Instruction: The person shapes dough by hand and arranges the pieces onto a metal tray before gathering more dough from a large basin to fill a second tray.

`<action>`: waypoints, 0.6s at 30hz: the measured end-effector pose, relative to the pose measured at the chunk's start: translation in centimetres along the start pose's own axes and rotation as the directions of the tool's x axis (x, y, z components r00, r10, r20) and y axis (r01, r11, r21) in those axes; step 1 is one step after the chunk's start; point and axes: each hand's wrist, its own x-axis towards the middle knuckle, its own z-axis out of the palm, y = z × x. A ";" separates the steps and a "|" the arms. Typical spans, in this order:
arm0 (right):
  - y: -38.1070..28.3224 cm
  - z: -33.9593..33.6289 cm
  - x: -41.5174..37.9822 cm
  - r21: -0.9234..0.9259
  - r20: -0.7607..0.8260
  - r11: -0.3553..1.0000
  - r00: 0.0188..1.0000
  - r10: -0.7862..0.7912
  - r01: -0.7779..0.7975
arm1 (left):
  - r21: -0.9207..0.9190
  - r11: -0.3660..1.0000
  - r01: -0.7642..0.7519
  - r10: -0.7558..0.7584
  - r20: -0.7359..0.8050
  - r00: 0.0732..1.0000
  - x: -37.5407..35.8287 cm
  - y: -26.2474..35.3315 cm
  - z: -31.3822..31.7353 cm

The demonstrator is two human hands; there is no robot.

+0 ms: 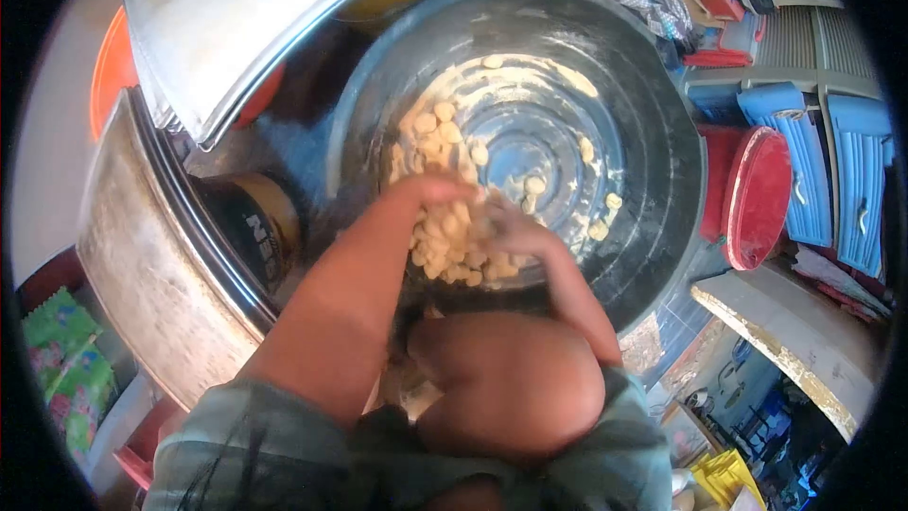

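Observation:
A wide dark round tub (pixel 653 218) lies before my knees, with pale flour or dough smeared over its ringed bottom. Small rounded lumps of dough (pixel 445 246) are heaped on its near left side, and a few single ones lie further right. My left hand (pixel 443 191) reaches over the heap, its fingers blurred by motion. Close beside it, my right hand (pixel 515 227) bends down onto the lumps at the heap's right edge. Its fingers are smeared too, so whether either hand grips a lump is not visible.
Large metal trays (pixel 255 19) stand stacked at upper left, with a browned metal sheet (pixel 161 246) below them. A dark container (pixel 251 227) sits left of the tub. On the right are a red bucket (pixel 757 199), blue drawers (pixel 794 166) and a worn board (pixel 785 341).

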 end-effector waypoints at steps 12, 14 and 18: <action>5.0 10.8 0.9 0.736 0.019 0.591 0.883 0.469 -0.330 | -0.091 0.993 0.076 -0.105 -0.372 0.922 5.1 -6.1 5.7; 0.4 7.4 -1.3 0.841 0.071 0.499 0.957 0.282 -0.210 | -0.089 0.993 0.078 -0.102 -0.299 0.949 4.0 -5.5 6.6; 6.9 4.3 -5.5 0.923 0.263 0.205 0.923 0.281 -0.325 | -0.026 0.992 0.121 -0.124 -0.228 0.966 2.4 -5.2 6.5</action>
